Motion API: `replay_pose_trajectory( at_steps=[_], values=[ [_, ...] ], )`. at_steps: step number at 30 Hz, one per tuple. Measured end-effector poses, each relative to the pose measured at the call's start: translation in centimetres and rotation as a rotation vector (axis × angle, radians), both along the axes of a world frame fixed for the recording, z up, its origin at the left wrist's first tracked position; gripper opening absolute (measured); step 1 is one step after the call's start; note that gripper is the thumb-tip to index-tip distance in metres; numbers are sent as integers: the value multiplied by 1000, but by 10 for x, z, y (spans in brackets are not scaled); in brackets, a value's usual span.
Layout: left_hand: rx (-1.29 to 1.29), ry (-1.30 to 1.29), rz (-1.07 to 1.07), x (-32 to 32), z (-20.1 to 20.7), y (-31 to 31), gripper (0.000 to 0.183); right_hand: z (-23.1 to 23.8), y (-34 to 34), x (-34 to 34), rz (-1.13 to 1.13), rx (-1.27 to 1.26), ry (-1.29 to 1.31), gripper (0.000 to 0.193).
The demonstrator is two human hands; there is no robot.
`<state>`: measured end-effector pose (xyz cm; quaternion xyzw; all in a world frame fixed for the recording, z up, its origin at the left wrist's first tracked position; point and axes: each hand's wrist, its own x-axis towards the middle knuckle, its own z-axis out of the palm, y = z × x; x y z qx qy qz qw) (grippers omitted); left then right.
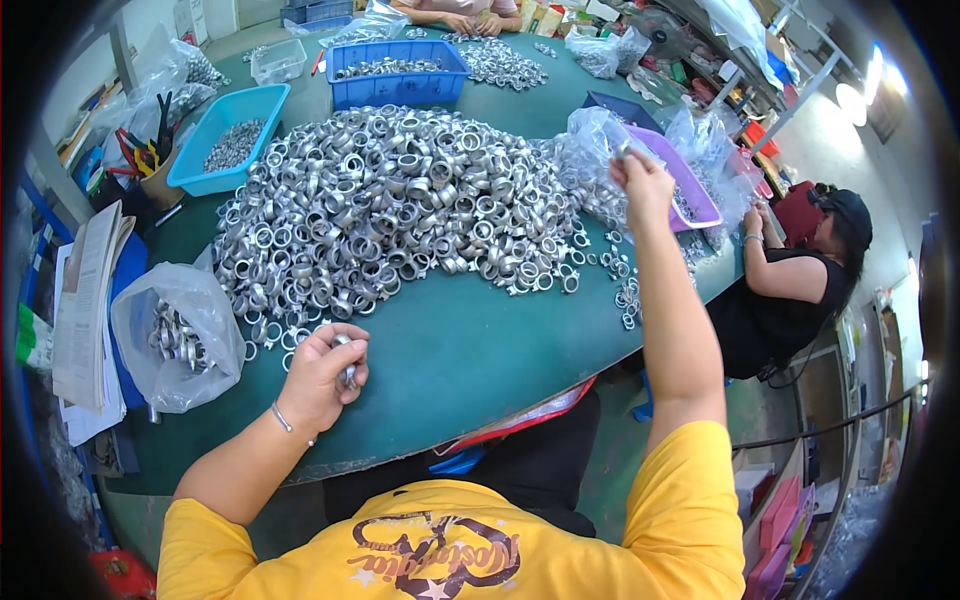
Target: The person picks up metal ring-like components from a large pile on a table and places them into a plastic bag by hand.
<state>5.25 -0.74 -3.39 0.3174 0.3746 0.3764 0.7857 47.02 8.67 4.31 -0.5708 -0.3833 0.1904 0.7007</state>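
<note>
A large heap of silver metal rings [380, 200], each with a small lug, covers the middle of the green table. Close to the heap's near edge, my left hand [325, 375] is closed around a metal ring [346, 362], part of which shows between thumb and fingers. My right hand [645, 185] reaches out at the right with its fingers pinched together beside a clear plastic bag [595, 145]. What it pinches is too small and too blended with the bag to make out. A purple tray [705, 208] holding small parts is just beyond that hand.
An open plastic bag of metal parts [180, 340] stands at the left, beside stacked papers [85, 310]. Behind the heap are a light-blue tray [190, 180] and a blue bin [400, 90]. Co-workers sit at the right [800, 270] and far side [465, 12].
</note>
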Motion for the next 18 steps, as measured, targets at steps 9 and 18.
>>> replay_pose_trajectory(
  at_steps=[9, 18],
  values=[
    [-133, -153, 84, -23, -16, 7, 17, -27, -46, -156, 448, -462, -578, 15],
    [57, -65, 62, -22, -20, 3, 9, -93, -58, -265, 447, -103, -1004, 9]
  ],
)
